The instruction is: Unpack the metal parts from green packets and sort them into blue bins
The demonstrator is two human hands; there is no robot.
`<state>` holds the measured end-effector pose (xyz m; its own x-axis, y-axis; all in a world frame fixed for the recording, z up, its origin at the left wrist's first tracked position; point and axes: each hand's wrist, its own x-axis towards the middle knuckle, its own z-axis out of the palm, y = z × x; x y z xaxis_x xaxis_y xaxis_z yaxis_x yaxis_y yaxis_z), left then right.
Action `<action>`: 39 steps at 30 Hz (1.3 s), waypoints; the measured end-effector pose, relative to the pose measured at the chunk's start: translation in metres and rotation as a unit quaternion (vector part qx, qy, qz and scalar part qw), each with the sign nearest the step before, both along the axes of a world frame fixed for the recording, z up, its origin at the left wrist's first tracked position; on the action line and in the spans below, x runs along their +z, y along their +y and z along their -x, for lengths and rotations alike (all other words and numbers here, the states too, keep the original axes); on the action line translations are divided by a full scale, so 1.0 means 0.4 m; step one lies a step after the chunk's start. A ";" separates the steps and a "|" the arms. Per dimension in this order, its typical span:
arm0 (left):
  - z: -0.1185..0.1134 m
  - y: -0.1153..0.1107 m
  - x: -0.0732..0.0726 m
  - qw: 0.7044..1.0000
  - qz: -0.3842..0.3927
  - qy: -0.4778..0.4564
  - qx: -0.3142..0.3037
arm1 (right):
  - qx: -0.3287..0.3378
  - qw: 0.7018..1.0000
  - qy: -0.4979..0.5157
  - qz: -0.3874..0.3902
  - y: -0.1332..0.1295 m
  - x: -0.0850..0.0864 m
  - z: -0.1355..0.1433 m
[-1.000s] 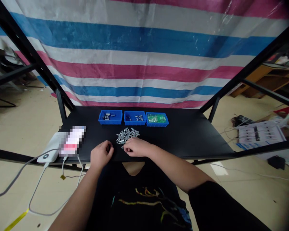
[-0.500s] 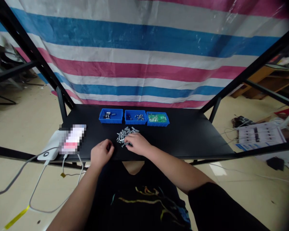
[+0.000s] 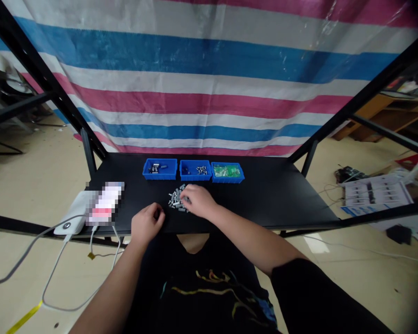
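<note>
Head view: half-curled bare right hand [image 3: 199, 200] has moved forward over the heaped small grey cylindrical parts [image 3: 175, 198]; bare left hand [image 3: 147, 223] stays loosely curled, both holds indiscernible.

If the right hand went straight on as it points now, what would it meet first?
Most likely the pile of small grey parts, just ahead of the right hand; whether the two touch is unclear.
</note>
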<state>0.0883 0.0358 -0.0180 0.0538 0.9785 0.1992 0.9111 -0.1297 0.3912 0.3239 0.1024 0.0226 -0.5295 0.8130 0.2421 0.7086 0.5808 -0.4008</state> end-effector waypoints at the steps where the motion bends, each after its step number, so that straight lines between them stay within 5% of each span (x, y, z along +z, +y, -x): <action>1: 0.000 0.000 0.000 1.000 0.000 0.001 0.000 | -0.076 0.997 0.030 -0.007 0.016 0.010 -0.015; 4: 0.000 0.000 0.000 1.000 0.000 0.001 0.002 | -0.203 0.976 0.073 -0.016 0.048 0.037 -0.057; 12: -0.004 0.001 0.001 1.000 0.008 -0.003 0.010 | 0.016 0.996 -0.039 0.083 -0.032 0.030 -0.106; 17: -0.002 0.001 -0.003 1.000 0.000 -0.001 0.009 | 0.017 0.987 -0.116 0.107 -0.058 0.008 -0.119; 22: 0.000 0.003 -0.007 1.000 0.001 -0.004 0.004 | 0.038 0.962 -0.231 0.141 -0.012 0.070 -0.083; 28: 0.000 0.002 -0.006 1.000 -0.004 -0.003 0.006 | -0.065 0.997 -0.023 0.025 0.076 0.147 -0.004; 34: 0.001 0.001 -0.003 1.000 -0.004 -0.002 0.005 | -0.097 0.990 -0.079 0.060 0.055 0.101 -0.051; 39: -0.001 0.000 -0.005 1.000 -0.003 -0.002 0.010 | 0.039 0.988 -0.098 0.115 0.006 0.047 -0.110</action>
